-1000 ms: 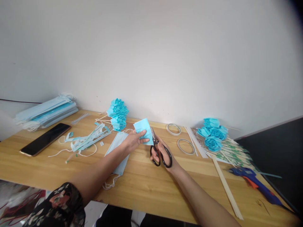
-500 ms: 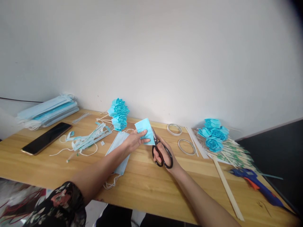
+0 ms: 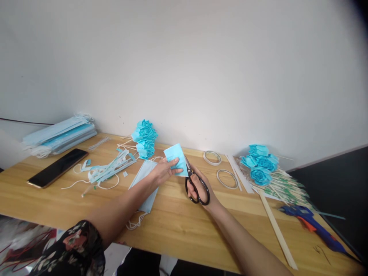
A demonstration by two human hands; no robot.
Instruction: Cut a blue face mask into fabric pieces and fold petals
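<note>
My left hand (image 3: 166, 168) pinches a folded square of light blue mask fabric (image 3: 174, 153) between thumb and fingers, held above the table. Black-handled scissors (image 3: 203, 191) are gripped in my right hand (image 3: 201, 182), with fingers through the loops. The blades lie along the right edge of the blue square; whether they bite into it I cannot tell. Beneath my left forearm a whole face mask (image 3: 148, 203) lies on the wood, its ear loops at both ends. Left of it sits a tangle of cut mask strips and elastic (image 3: 110, 168).
On the wooden table (image 3: 184, 234) are a mask stack (image 3: 61, 134), a phone (image 3: 57, 168), blue fabric flowers on sticks (image 3: 145, 136), tape rolls (image 3: 212, 157), more flowers (image 3: 260, 163), pale strips (image 3: 277, 230) and a blue glue gun (image 3: 313, 226). A wall stands behind.
Almost nothing differs. The scissor blades look slightly more apart near the right edge of the blue square; the view has shifted very slightly.
</note>
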